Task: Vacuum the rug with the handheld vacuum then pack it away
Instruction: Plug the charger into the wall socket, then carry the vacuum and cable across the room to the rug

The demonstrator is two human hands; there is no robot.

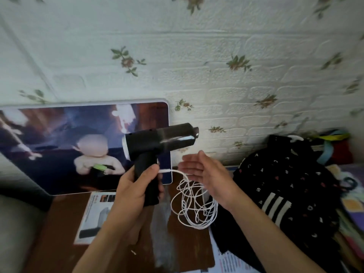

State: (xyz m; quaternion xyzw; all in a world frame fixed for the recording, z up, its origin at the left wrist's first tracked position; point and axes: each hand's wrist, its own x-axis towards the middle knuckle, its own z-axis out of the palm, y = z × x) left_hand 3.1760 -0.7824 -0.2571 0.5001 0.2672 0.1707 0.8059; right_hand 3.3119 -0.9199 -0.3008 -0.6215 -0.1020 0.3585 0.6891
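My left hand [136, 186] grips the handle of the black handheld vacuum [157, 142], which I hold up in front of the wall with its nozzle pointing right. A white cable [194, 205] is plugged into the handle and hangs in loose tangled loops below it. My right hand [204, 172] is held flat with straight fingers just right of the handle. The cable passes across its palm side, and no finger is curled round it. No rug is in view.
A large framed picture [84, 146] leans against the wall behind the vacuum. The vacuum's printed box [94, 217] lies on the brown table [55, 243]. Black clothes [285, 186] and colourful fabric [350, 205] are piled at the right.
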